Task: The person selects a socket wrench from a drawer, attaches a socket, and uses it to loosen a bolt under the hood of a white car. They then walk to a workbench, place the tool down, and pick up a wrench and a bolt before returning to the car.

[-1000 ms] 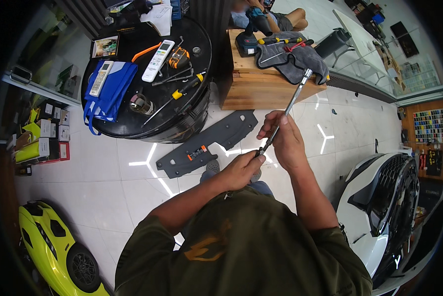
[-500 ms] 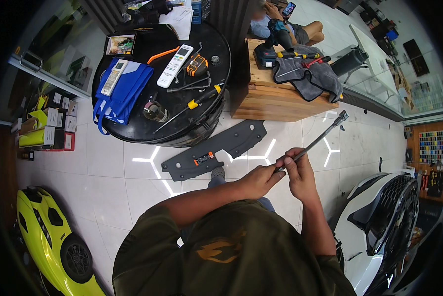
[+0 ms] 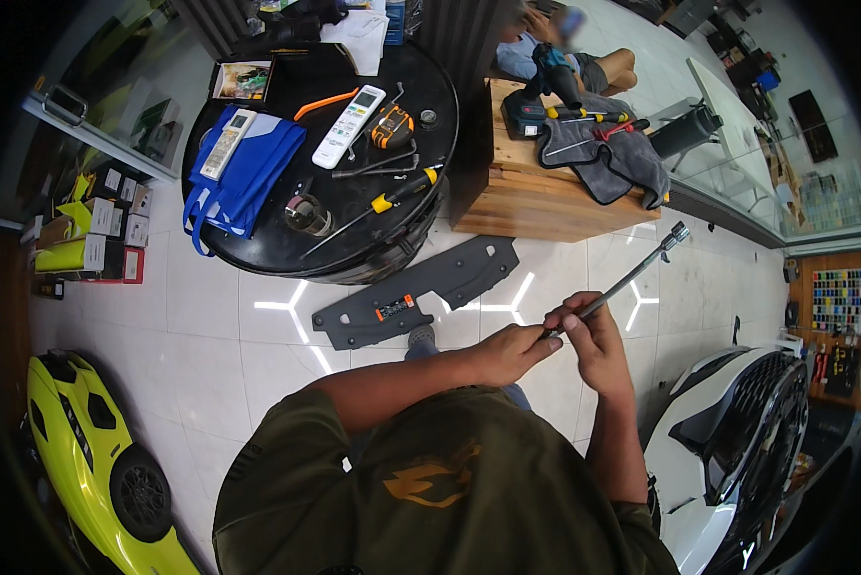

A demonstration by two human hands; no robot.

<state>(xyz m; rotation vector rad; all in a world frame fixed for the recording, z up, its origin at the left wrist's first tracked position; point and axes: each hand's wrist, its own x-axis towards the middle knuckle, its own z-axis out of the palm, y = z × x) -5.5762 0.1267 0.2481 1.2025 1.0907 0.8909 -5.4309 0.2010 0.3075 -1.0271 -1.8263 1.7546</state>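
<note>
A long, slim metal socket wrench (image 3: 631,276) slants up and to the right, its socket head out over the floor. My left hand (image 3: 518,354) is closed around its lower end, which the fingers mostly cover. Just to the right, my right hand (image 3: 595,342) grips the same shaft between thumb and fingers. Beyond my hands, a dark grey plastic cover panel (image 3: 358,318) with an orange label lies on the tiled floor, close to my shoe (image 3: 422,335).
A round black table (image 3: 263,206) bears remotes, a blue bag, a tape measure and a screwdriver. On a wooden box (image 3: 536,206) are a cordless drill (image 3: 555,77) and grey cloth (image 3: 603,153). A yellow-green car (image 3: 95,450) and white car (image 3: 708,431) flank me. Someone sits behind the box.
Both hands and the socket wrench have shifted slightly to the right, and the wrench's head sits a little lower in view. The grip on the wrench stays much the same.
</note>
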